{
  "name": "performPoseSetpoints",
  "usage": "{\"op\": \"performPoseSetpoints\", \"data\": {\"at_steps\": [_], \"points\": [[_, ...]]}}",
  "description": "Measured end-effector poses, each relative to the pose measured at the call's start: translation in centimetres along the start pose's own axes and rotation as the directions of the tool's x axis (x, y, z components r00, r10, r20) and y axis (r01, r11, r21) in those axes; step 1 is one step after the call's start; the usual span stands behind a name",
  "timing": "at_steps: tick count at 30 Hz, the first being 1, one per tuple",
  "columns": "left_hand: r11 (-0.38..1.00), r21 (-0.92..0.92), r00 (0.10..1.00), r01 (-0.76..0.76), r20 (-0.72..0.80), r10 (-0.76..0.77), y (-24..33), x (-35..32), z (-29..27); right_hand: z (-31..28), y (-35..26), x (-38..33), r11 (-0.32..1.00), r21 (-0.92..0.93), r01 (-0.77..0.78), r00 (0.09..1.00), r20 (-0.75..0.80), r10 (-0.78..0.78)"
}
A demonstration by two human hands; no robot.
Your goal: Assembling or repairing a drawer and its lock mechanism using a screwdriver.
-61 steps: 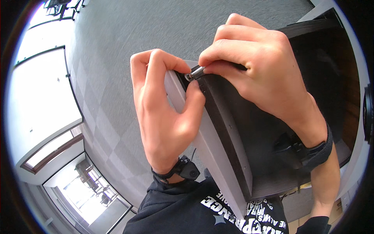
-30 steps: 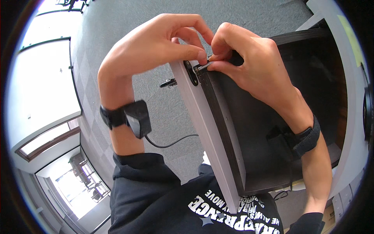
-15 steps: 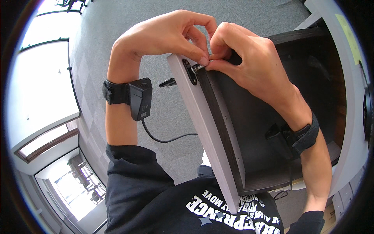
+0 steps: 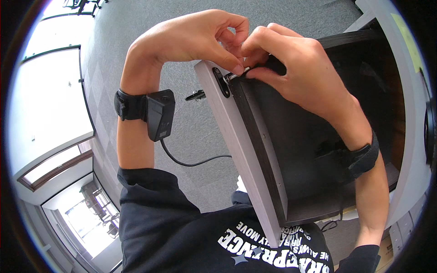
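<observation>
Left hand: your left hand (image 4: pixel 191 38) pinches its thumb and fingers together at the drawer's top corner, at 12 o'clock.
Right hand: your right hand (image 4: pixel 291 73) is clamped on a small metal screw (image 4: pixel 231 76) beside the black lock plate (image 4: pixel 221 82).
Drawer: the dark drawer (image 4: pixel 291 150) with its pale front panel (image 4: pixel 236 150) fills the centre.

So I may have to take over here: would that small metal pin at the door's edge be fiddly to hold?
Probably. The metal pin looks thin and smooth, pinched by fingertips of the left hand and right hand; it may slip. It seems stiff, and likely rolls if dropped.
</observation>
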State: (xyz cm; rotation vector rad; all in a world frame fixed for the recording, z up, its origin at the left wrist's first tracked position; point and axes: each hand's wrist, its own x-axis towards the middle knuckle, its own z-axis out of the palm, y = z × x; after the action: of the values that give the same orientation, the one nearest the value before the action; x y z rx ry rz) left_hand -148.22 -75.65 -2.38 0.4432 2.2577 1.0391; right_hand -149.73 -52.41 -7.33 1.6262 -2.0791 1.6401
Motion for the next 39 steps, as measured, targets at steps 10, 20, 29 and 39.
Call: {"op": "performPoseSetpoints", "data": {"at_steps": [10, 20, 29, 39], "points": [[0.984, -0.108, 0.99, 0.143, -0.006, -0.144, 2.1, -2.0, 2.4, -0.1, -2.3, -1.8, 0.992, -0.118, -0.034, 0.999, 0.009, 0.035], [0.984, -0.053, 0.984, 0.169, -0.04, -0.171, 4.3, -4.7, 6.2, 0.9, -9.0, -5.5, 0.924, -0.252, -0.288, 0.957, -0.092, 0.273], [1.0, -0.004, 0.999, 0.015, -0.031, -0.015, 3.8, -8.0, 10.8, 0.3, -12.0, -9.5, 0.921, -0.144, -0.362, 0.932, -0.068, 0.355], [0.991, -0.058, 0.993, -0.121, -0.011, 0.121, 2.8, -13.9, 18.8, 5.2, -17.9, -15.7, 0.928, -0.163, -0.335, 0.942, -0.049, 0.331]]}}
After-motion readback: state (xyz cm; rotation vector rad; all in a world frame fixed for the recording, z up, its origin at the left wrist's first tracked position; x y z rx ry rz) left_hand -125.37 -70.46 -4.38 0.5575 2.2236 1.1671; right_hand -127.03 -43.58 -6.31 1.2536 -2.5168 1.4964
